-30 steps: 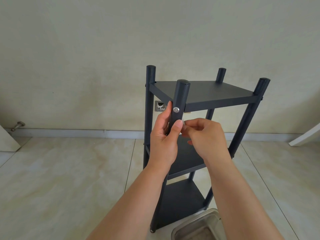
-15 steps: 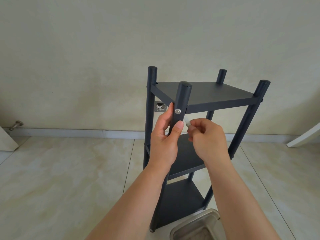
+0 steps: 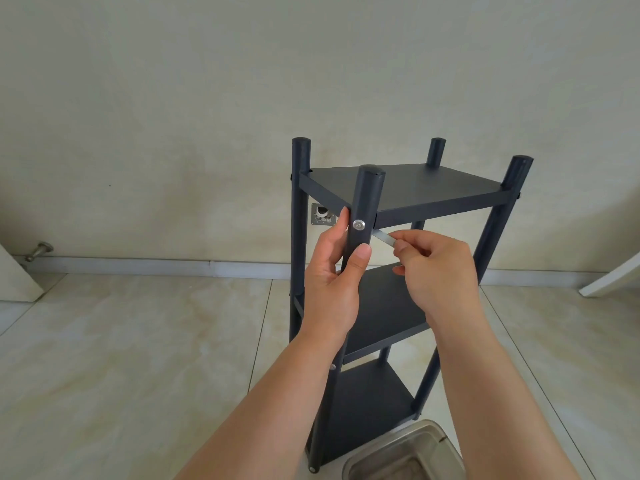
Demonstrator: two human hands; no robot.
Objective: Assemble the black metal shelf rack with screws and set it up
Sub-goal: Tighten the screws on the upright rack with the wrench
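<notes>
The black metal shelf rack [image 3: 433, 192] stands upright on the tiled floor, with three shelves between four round posts. My left hand [image 3: 332, 271] grips the near front post just below a silver screw head [image 3: 359, 224]. My right hand [image 3: 436, 268] pinches a small silver hex key [image 3: 385, 238], whose free end points at the post right beside the screw. Whether the key touches the post, I cannot tell.
A steel tray [image 3: 408, 452] lies on the floor by the rack's near foot. A wall with a metal outlet plate [image 3: 322, 215] is close behind the rack. A white board edge [image 3: 613, 278] leans at the right and a door stop [image 3: 40, 251] sits at the left.
My right hand has drawn back to the right from the post, and the silver hex key now shows between its fingers. The left hand has kept its grip.
</notes>
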